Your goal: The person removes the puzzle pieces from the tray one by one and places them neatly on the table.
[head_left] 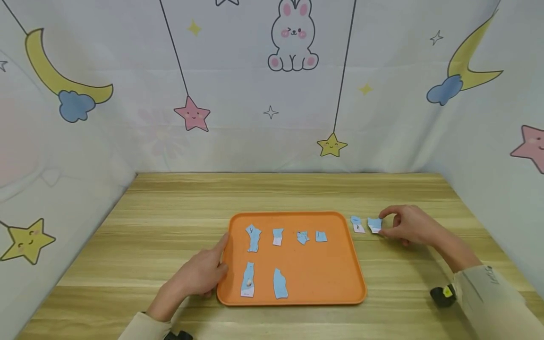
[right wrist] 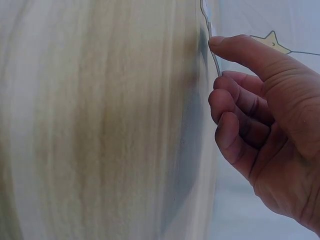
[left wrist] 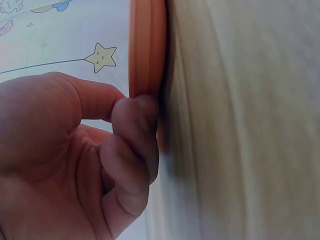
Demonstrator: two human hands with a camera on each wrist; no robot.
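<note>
The blue-and-white card piece (head_left: 374,225) is just right of the far right corner of the orange tray (head_left: 320,276), above or on the desk (head_left: 297,193); whether it is lifted is unclear. The fingers of the right hand (head_left: 411,225) pinch its edge; those of the left hand (head_left: 204,271) hold the tray's left edge. Gripping this piece seems the step in hand; the next move likely calls for a light pinch, clear of the neighbouring card piece (head_left: 358,225).

Head view forward-down, low wrist close-ups, shared tabletop (head_left: 140,236)
</note>
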